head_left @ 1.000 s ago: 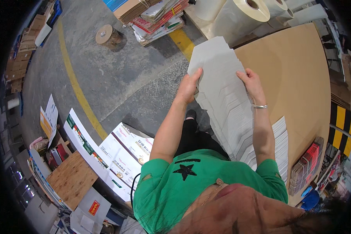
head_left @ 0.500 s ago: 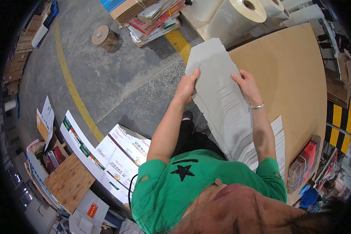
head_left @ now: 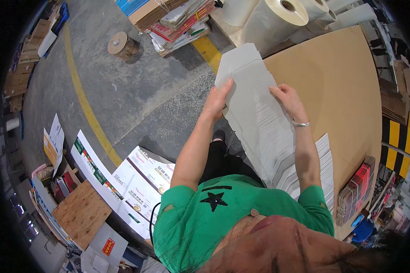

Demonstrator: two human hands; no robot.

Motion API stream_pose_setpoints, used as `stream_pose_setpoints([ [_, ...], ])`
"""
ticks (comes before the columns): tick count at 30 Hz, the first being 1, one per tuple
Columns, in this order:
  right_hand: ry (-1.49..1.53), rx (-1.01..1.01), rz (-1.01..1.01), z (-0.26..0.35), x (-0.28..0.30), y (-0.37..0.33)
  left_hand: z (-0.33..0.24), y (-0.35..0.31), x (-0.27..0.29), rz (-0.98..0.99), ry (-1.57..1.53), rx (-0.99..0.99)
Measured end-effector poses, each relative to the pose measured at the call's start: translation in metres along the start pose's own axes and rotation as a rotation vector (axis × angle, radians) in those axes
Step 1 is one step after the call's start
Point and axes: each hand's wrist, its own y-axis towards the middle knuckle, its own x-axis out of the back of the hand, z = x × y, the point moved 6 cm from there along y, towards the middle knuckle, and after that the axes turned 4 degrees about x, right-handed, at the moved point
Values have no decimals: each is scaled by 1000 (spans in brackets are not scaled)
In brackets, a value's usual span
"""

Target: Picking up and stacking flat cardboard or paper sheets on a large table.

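A long fanned stack of grey cardboard blanks (head_left: 248,84) with angled ends slopes from near my body toward the far side, its edges overlapping like steps. My left hand (head_left: 217,100) grips the stack's left edge near the far end, thumb on top and fingers hidden beneath. On the opposite edge, my right hand (head_left: 289,100) is closed with its thumb against the sheets; its other fingers are curled and partly out of sight. A bracelet (head_left: 300,123) circles my right wrist. More fanned blanks (head_left: 324,157) lie beside my right forearm.
A large brown board (head_left: 332,77) lies under and right of the blanks. Beyond it stand rolls of clear film (head_left: 275,22). Tied cardboard bundles (head_left: 175,29) and a brown spool (head_left: 123,47) are farther left. Printed sheets (head_left: 139,179) lie near left; a strapped bundle (head_left: 356,191) sits right.
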Motion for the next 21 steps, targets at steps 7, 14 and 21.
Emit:
stream_pose_setpoints([
  [7,146,8,-85,-20,14,-18,-1,0,0,-15,32,-10],
  [14,221,59,-116,-28,12,-4,2,1,-1,7,7,-1],
  [21,181,68,-104,-13,-6,-5,1,2,1,3,55,-29],
])
